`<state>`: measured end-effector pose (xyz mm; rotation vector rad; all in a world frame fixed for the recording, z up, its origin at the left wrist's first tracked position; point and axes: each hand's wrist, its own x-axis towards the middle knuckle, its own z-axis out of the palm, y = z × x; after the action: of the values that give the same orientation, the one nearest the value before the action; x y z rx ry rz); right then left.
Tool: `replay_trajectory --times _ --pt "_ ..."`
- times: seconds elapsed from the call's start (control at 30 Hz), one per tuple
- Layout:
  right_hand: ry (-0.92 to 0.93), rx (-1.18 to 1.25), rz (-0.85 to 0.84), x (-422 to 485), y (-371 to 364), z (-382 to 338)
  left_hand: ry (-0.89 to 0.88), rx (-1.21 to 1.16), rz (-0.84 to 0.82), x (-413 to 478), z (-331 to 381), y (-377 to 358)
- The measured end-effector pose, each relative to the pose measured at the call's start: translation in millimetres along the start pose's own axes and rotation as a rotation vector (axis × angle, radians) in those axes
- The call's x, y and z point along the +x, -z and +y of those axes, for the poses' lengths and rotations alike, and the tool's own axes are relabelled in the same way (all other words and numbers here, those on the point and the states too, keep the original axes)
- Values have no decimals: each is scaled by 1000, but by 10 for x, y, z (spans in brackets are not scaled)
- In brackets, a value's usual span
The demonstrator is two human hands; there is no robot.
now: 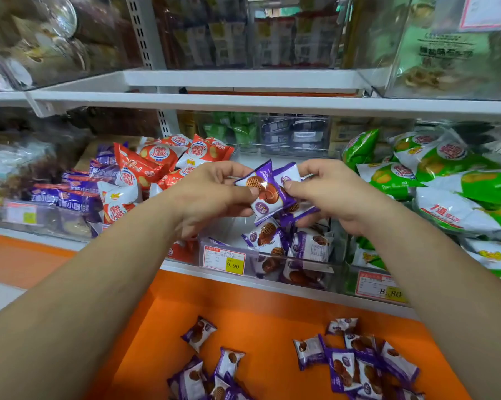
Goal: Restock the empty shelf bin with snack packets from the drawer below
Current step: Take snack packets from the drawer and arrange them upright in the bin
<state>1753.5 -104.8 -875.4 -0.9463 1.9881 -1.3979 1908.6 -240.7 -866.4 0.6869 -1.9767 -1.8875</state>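
A small bunch of purple-and-white snack packets (268, 190) is held up between both hands, just above the clear shelf bin (229, 230). The bunch is pinched from its left edge by the left hand (214, 194), thumb on top and fingers curled beneath, and from its right edge by the right hand (331, 194) in the same way, thumb pressed onto the wrapper. How many packets are in the bunch cannot be told.

Under the hands, a few more purple packets (265, 236) are seen lying loose in the bin, mostly toward its front right corner. A red-and-yellow price tag (224, 259) marked 9.90 is fixed to the bin's front wall.

Below the shelf edge the orange drawer (258, 321) is pulled open — matching packets are scattered on its floor in two groups, a left cluster (208, 370) and a right cluster (358, 362).

The bin is flanked by red packets (157, 163) piled on its left and green packets (445, 174) piled on its right. A second price tag (379, 287), marked 8.80, is mounted below the green ones. Above, a white shelf (243, 103) with further clear bins is seen — their contents are blurred.
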Motion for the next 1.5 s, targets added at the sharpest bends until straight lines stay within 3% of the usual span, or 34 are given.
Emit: replay_trajectory --times 0.23,0.4,0.53,0.7,1.03,1.2,1.4,1.5 --pt "39 -50 95 39 58 47 -44 54 46 62 34 0" --pt "109 -117 172 95 57 82 -111 754 -66 210 -164 37" --pt "100 -222 142 112 46 183 -139 965 -25 411 -428 -27" --pt "236 -394 159 150 26 231 -171 887 -61 491 -493 -63" --pt "240 -493 120 238 -1 288 -136 836 -117 550 -488 27" --pt "263 -467 163 275 -32 290 -148 928 -54 599 -512 23" --pt "237 -420 169 268 -54 312 15 786 -95 615 -665 -98" --pt "246 -400 167 258 -29 318 3 784 -87 615 -615 -74"
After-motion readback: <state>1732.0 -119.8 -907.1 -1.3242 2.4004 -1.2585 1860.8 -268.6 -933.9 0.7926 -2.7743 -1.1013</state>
